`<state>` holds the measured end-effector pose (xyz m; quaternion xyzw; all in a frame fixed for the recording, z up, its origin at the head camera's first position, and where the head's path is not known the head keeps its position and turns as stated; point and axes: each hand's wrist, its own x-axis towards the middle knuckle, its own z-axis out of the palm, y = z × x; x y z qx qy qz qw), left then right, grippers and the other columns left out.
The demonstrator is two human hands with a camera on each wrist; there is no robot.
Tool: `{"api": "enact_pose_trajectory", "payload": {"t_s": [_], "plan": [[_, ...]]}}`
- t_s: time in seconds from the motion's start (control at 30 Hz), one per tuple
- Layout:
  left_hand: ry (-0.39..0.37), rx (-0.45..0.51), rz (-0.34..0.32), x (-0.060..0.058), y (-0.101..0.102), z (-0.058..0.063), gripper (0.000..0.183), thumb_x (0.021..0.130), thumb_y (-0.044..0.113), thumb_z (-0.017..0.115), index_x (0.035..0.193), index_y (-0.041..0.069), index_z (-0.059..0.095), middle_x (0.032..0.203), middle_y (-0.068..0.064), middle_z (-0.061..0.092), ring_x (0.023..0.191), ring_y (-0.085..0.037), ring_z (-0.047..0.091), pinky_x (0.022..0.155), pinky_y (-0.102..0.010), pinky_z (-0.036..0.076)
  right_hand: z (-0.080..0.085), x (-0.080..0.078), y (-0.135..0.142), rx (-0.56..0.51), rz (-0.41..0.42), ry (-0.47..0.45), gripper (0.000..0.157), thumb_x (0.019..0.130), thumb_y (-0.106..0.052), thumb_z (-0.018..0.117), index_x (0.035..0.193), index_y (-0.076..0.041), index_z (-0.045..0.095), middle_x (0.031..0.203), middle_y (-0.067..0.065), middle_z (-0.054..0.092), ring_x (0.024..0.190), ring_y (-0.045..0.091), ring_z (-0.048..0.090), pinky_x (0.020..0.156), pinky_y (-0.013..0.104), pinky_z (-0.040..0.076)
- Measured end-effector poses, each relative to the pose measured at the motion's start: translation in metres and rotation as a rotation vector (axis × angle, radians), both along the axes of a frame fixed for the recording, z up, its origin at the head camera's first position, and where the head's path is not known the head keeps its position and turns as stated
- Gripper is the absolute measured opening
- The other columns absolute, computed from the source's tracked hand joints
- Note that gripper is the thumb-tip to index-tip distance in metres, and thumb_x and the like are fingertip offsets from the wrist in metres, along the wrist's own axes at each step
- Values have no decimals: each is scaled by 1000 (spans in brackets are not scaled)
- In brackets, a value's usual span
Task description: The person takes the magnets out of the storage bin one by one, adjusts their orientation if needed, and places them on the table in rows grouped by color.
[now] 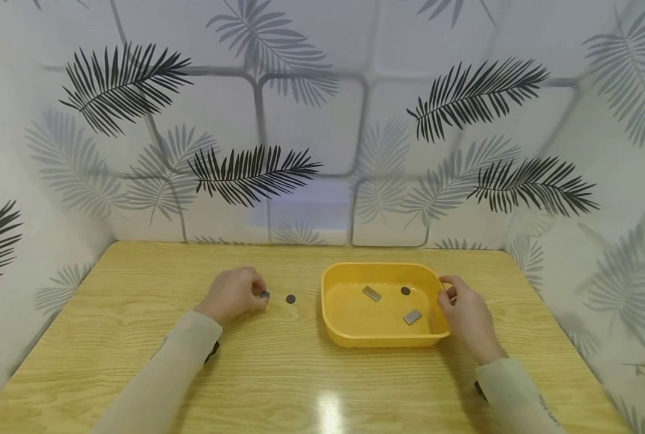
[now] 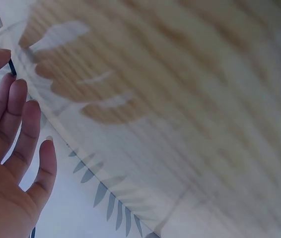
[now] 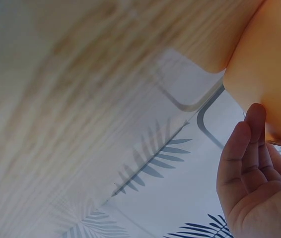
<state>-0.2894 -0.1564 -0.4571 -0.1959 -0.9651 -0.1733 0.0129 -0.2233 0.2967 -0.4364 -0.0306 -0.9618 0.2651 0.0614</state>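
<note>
My left hand (image 1: 237, 294) pinches a small dark disc (image 1: 265, 295) between thumb and fingertips, just above or at the table. The left wrist view shows this disc (image 2: 12, 67) edge-on, a thin black strip. A second dark disc (image 1: 291, 299) lies on the wood to its right. My right hand (image 1: 468, 313) grips the right rim of a yellow plastic basin (image 1: 377, 341). In the right wrist view, the fingers (image 3: 256, 119) lie against the basin's outer wall (image 3: 264, 59). Inside the basin are two grey rectangular pieces (image 1: 372, 293) and one dark disc (image 1: 405, 290).
The light wooden table (image 1: 279, 386) ends at a back edge against a wall covering (image 1: 311, 132) printed with leaves. Similar leaf-printed covering rises on the left and right sides.
</note>
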Motion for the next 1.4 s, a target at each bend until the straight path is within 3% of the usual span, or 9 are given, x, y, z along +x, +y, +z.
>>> {"api": "enact_pose_trajectory", "payload": {"t_s": [0.6, 1.4], "plan": [[-42, -15, -9, 0, 2, -2, 13, 83, 26, 84, 91, 16, 80, 89, 4, 70, 77, -9, 61, 72, -34, 55, -1, 0, 1, -1, 5, 15, 40, 105, -17, 50, 141, 0, 53, 102, 20, 69, 63, 17, 55, 54, 28, 45], [-57, -61, -11, 1, 6, 7, 17, 83, 26, 81, 95, 15, 80, 97, 1, 74, 87, -15, 69, 81, -38, 59, -2, 0, 2, 4, 14, 38, 39, 105, -16, 51, 139, 1, 54, 99, 19, 68, 61, 16, 53, 53, 27, 44]]}}
